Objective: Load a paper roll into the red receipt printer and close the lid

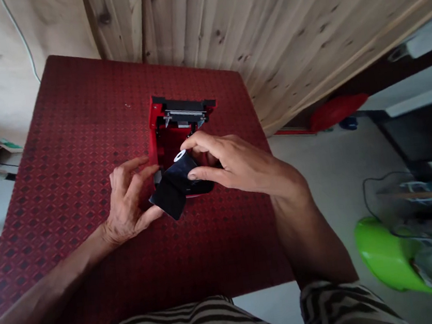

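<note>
A small red and black machine, which looks like a label printer, sits on the table with its top raised and its inside exposed. My right hand is closed on a roll of black film with a white core, pinched between thumb and fingers above the machine's cavity. The loose end of the film hangs down toward the front left. My left hand is spread, its fingertips at the machine's left side. Its thumb meets the loose film end; whether it presses on it I cannot tell.
A red patterned cloth covers the table. A plank wall rises behind it. On the floor at right stand a bright green tub and a red round object. A white cable hangs at upper left.
</note>
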The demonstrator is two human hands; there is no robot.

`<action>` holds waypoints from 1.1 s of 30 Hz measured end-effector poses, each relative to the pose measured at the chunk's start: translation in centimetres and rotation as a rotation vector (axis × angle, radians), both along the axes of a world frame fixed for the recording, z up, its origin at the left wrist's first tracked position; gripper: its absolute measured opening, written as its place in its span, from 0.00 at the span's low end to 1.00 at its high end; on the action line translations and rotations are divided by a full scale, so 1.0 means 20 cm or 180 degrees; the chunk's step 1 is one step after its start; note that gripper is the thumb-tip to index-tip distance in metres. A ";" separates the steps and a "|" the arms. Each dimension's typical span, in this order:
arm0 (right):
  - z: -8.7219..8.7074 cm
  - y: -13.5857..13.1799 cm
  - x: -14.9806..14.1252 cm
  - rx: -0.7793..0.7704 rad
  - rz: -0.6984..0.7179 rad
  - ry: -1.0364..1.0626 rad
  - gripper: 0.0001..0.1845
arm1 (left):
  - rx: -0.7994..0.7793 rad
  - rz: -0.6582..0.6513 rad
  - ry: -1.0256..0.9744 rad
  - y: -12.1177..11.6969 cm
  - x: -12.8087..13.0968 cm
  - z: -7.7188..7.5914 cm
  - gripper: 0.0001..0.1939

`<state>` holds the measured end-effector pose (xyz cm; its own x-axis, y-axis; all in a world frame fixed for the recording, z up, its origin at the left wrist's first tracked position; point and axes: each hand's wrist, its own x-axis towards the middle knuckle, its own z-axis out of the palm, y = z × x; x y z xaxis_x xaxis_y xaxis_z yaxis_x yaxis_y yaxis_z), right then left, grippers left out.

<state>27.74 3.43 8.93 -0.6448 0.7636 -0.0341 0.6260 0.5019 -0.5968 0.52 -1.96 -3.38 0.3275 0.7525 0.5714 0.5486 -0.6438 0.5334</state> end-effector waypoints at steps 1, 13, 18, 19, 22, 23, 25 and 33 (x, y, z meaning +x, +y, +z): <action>0.00 0.01 -0.02 0.0023 -0.0031 -0.0086 0.16 | -0.0047 0.0030 -0.0032 -0.01 0.01 0.02 0.32; 0.01 0.06 -0.24 0.0640 -0.0170 -0.1709 0.19 | 0.0329 0.0004 0.0329 -0.04 0.10 0.12 0.26; -0.01 0.11 -0.28 0.0562 -0.0034 -0.1869 0.16 | 0.0312 -0.0009 0.0384 -0.04 0.10 0.11 0.26; -0.01 0.11 -0.28 0.0553 -0.0030 -0.1820 0.16 | 0.0305 -0.0008 0.0386 -0.04 0.10 0.11 0.26; -0.01 0.10 -0.27 0.0506 -0.0108 -0.1613 0.15 | 0.0266 -0.0013 0.0396 -0.03 0.10 0.12 0.26; -0.01 0.09 -0.26 0.0507 -0.0168 -0.1536 0.16 | 0.0245 -0.0022 0.0395 -0.03 0.10 0.12 0.26; -0.02 0.08 -0.25 0.0541 -0.0288 -0.1389 0.17 | 0.0215 -0.0065 0.0399 -0.03 0.10 0.13 0.27; -0.08 0.06 -0.26 0.0438 -0.0489 -0.1426 0.20 | 0.0287 -0.0132 0.0494 -0.01 0.10 0.15 0.23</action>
<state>22.56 4.62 7.27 -0.4693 0.8657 -0.1744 0.8789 0.4389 -0.1867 2.50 -2.11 -0.39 0.4467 0.6845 0.5761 0.5917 -0.7090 0.3836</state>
